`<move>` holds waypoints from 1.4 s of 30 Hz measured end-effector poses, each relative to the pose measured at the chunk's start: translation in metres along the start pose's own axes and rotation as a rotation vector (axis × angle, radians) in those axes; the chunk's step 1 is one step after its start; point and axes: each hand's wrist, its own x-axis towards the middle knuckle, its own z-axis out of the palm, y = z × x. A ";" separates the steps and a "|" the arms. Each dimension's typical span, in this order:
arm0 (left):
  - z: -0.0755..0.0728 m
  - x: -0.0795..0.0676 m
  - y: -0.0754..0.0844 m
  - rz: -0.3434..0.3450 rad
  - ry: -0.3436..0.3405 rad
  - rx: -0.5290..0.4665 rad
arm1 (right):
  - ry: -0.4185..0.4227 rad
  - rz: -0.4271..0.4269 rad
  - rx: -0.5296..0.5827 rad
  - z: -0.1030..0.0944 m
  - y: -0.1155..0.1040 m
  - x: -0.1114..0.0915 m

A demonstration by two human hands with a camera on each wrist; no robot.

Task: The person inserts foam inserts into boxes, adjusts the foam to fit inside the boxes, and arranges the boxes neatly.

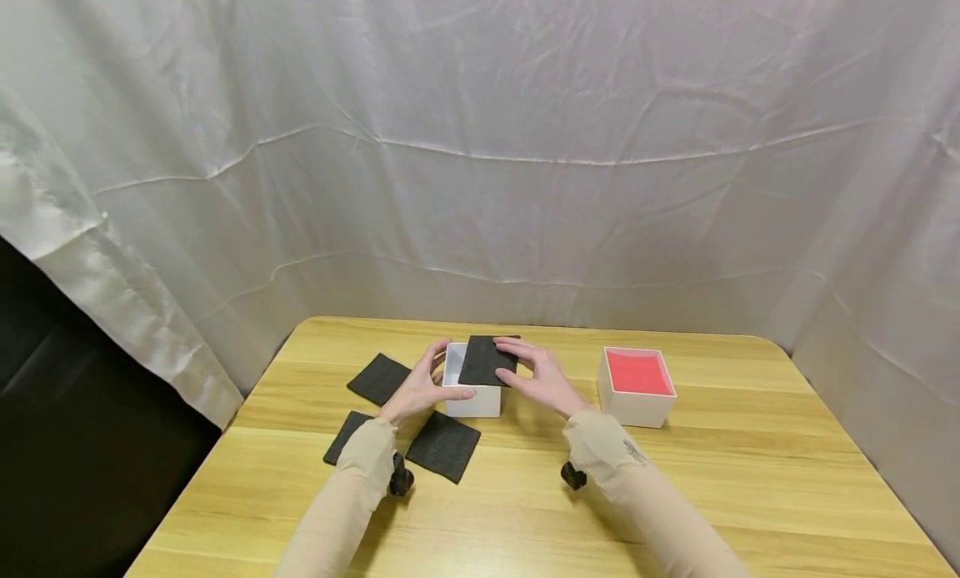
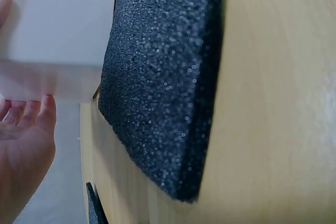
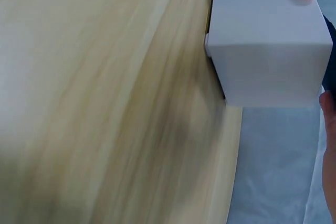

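Observation:
My left hand (image 1: pixel 414 392) holds an open-topped white box (image 1: pixel 472 405), thumb along the front wall and fingers at its left side. In the left wrist view, the fingertips of that hand (image 2: pixel 26 150) rest against the box wall. A black foam square (image 1: pixel 480 363) lies over the right part of the box's opening, tilted a little. My right hand (image 1: pixel 546 379) pinches this square at its right edge, thumb toward the front. The right wrist view shows two outer faces of the box (image 3: pixel 268 35), with a dark strip of the foam at the frame's right edge.
Three more black foam squares lie about my left arm: one at the back (image 1: pixel 379 379), one partly under the sleeve (image 1: pixel 345 438) and one in front of the box (image 1: pixel 444 447). A second white box (image 1: pixel 637 407) with red sheet (image 1: pixel 637 372) inside stands to the right on the wooden table (image 1: pixel 750 444).

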 end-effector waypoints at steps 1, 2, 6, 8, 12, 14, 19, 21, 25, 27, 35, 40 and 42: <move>0.000 0.000 0.000 -0.002 0.001 0.003 | -0.010 -0.001 -0.008 0.002 0.000 0.002; 0.000 -0.001 0.000 -0.004 0.001 0.006 | -0.018 -0.003 -0.013 0.003 0.000 0.004; 0.000 -0.001 0.001 -0.012 0.004 0.012 | -0.036 -0.010 -0.073 0.006 -0.001 0.011; -0.001 -0.002 0.002 -0.013 0.005 0.010 | -0.052 -0.019 -0.090 0.008 -0.002 0.013; -0.001 -0.002 0.001 -0.014 0.003 0.011 | -0.106 -0.018 -0.079 0.010 -0.001 0.017; -0.001 -0.001 0.001 -0.013 -0.001 0.012 | -0.130 -0.008 -0.061 0.010 -0.001 0.018; -0.001 -0.001 0.001 -0.016 -0.006 0.009 | -0.172 0.016 -0.044 0.011 0.001 0.020; -0.001 -0.001 0.001 -0.015 -0.008 0.005 | -0.183 0.018 -0.041 0.011 0.000 0.021; -0.001 -0.001 0.002 -0.014 -0.005 0.000 | -0.188 -0.007 -0.039 0.011 0.000 0.024; -0.002 -0.001 0.001 -0.012 0.000 0.001 | -0.187 -0.023 -0.061 0.013 0.000 0.025; -0.003 0.002 0.000 0.042 -0.018 -0.010 | -0.140 -0.021 -0.159 0.019 -0.001 0.026; -0.002 0.001 0.001 0.052 -0.027 -0.014 | -0.105 0.015 -0.134 0.020 -0.002 0.025; -0.002 0.000 0.002 0.051 -0.025 -0.004 | -0.081 0.022 -0.163 0.020 -0.002 0.024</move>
